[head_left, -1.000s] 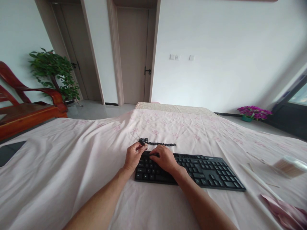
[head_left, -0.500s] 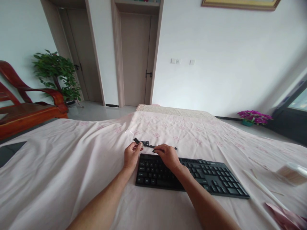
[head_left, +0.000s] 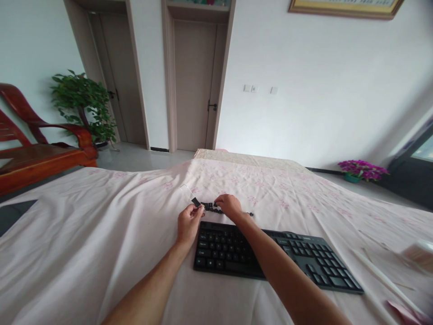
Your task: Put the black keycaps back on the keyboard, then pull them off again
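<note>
My left hand (head_left: 188, 224) is closed, thumb and fingers pinching the black handle of a keycap puller (head_left: 195, 201). Two thin wires of the puller point away to the upper left. My right hand (head_left: 230, 207) pinches a small black keycap (head_left: 215, 204) at its fingertips, low over the cloth. Several loose black keycaps (head_left: 210, 209) lie in an uneven line between and under the hands. Nearer to me is a black keyboard (head_left: 304, 259), partly covered by my right forearm.
A pale flowered cloth (head_left: 135, 253) covers the surface. To the right lie thin sticks (head_left: 379, 268), a clear container (head_left: 419, 255) and a pink cloth piece (head_left: 404, 312). A dark flat panel (head_left: 15, 216) shows at the left edge. A wooden chair (head_left: 47, 153) stands beyond.
My right hand has moved away from me, from the keyboard's back edge to the loose keycaps, with the small keycap in its fingers. My left hand keeps the puller. The view has shifted slightly.
</note>
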A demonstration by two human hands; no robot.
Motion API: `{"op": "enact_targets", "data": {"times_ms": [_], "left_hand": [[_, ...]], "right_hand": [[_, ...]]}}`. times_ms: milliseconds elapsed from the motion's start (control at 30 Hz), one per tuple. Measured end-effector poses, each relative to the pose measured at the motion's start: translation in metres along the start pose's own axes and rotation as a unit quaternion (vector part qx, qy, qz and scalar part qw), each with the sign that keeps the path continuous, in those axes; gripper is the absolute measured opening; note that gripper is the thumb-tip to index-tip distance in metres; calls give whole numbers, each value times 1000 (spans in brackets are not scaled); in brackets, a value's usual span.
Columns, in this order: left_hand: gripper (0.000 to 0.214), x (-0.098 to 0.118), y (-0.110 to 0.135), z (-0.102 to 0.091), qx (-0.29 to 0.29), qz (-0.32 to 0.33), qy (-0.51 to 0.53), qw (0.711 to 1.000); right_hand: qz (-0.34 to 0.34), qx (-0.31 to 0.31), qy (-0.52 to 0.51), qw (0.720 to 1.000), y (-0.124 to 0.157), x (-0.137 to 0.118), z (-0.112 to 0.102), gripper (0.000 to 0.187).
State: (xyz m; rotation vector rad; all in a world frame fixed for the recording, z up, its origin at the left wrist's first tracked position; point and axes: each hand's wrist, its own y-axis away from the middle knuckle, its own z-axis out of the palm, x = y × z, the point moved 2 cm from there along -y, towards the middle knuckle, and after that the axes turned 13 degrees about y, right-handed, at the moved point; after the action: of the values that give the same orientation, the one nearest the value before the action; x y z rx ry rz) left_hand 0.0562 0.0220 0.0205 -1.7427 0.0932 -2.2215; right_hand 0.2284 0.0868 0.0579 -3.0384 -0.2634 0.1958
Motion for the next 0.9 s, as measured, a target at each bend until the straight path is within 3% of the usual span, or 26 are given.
{"op": "enact_targets", "data": {"times_ms": [900], "left_hand": [[33,4,0,3,-4,-11,19,1000]], "right_hand": [[-12,-1,13,1000,0,-4,-2,27]]}}
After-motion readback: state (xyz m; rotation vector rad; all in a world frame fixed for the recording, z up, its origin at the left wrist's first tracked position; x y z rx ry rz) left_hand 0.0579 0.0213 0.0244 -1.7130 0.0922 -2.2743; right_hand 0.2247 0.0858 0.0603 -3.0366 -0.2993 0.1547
